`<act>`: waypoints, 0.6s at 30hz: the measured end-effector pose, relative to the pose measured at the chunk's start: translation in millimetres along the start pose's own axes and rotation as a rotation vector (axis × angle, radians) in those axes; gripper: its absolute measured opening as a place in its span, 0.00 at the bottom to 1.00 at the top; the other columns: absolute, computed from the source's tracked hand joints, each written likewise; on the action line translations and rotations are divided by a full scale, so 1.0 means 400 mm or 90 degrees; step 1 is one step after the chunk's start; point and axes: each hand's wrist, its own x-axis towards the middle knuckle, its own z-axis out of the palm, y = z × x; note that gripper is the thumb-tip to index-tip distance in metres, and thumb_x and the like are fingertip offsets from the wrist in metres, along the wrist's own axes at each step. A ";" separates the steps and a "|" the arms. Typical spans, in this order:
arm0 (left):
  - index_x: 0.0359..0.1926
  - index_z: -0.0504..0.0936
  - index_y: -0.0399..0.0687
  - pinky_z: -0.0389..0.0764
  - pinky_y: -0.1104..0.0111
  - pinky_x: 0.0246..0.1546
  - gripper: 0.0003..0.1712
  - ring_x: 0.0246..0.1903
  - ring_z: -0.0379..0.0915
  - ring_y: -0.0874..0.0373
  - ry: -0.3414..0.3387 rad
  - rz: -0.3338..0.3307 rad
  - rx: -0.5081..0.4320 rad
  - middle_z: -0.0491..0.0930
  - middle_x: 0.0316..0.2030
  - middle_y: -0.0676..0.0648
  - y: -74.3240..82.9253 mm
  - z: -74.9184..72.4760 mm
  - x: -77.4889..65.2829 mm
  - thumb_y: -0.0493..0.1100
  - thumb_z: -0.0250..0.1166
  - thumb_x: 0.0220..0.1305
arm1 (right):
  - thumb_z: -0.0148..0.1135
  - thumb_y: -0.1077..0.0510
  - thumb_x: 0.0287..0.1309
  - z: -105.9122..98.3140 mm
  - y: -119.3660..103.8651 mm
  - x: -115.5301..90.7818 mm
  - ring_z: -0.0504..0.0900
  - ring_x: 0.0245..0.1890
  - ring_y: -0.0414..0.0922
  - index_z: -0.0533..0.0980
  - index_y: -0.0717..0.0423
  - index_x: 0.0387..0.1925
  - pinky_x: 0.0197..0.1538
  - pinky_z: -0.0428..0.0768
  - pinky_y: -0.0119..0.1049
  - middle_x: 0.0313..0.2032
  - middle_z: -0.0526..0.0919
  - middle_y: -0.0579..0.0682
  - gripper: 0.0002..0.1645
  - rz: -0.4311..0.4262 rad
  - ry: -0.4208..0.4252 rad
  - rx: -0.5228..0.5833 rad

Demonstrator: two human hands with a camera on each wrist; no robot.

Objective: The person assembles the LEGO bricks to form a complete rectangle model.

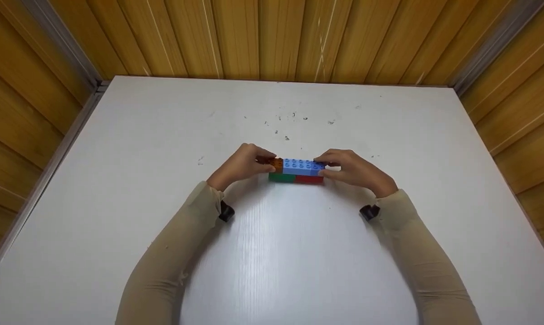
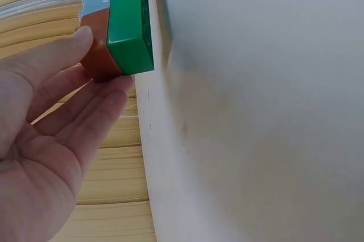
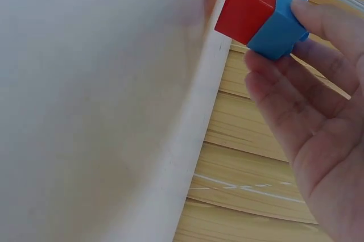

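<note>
A two-layer row of toy building bricks sits near the middle of the table, seen in the head view. Its lower layer has a green brick on the left and a red brick on the right. On top are a brown brick at the left end and blue bricks beside it. My left hand pinches the brown brick between thumb and fingers. At the other end my right hand pinches the blue end of the top layer, thumb in front and fingers behind.
The white table bears small dark marks beyond the bricks. Wood-look panels rise behind it and at both sides. A small black device is worn at the left wrist, another at the right.
</note>
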 end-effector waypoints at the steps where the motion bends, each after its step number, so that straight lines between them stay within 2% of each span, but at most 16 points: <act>1: 0.54 0.81 0.38 0.81 0.66 0.48 0.21 0.46 0.81 0.54 0.005 -0.003 -0.005 0.83 0.49 0.41 -0.001 0.000 0.002 0.39 0.68 0.59 | 0.63 0.57 0.61 -0.001 0.002 0.002 0.78 0.52 0.51 0.76 0.60 0.58 0.56 0.77 0.49 0.53 0.81 0.55 0.24 0.008 0.002 0.005; 5: 0.55 0.80 0.37 0.81 0.66 0.47 0.21 0.45 0.81 0.55 0.026 -0.016 -0.021 0.83 0.50 0.41 -0.001 -0.003 0.011 0.39 0.67 0.60 | 0.62 0.56 0.63 -0.004 0.008 0.010 0.76 0.55 0.52 0.76 0.59 0.58 0.59 0.75 0.50 0.55 0.80 0.55 0.23 0.040 0.010 0.029; 12: 0.55 0.80 0.38 0.80 0.64 0.50 0.21 0.47 0.81 0.53 0.059 -0.031 -0.040 0.83 0.50 0.41 -0.001 -0.006 0.026 0.41 0.66 0.63 | 0.61 0.58 0.63 -0.007 0.024 0.025 0.77 0.56 0.52 0.76 0.60 0.57 0.58 0.76 0.49 0.54 0.80 0.56 0.22 0.048 0.036 0.087; 18: 0.54 0.81 0.38 0.80 0.63 0.52 0.20 0.50 0.80 0.53 0.091 -0.039 -0.046 0.83 0.49 0.41 -0.004 -0.002 0.041 0.42 0.65 0.63 | 0.59 0.57 0.64 -0.014 0.037 0.037 0.76 0.58 0.52 0.76 0.60 0.57 0.60 0.75 0.51 0.55 0.80 0.57 0.21 0.081 0.058 0.118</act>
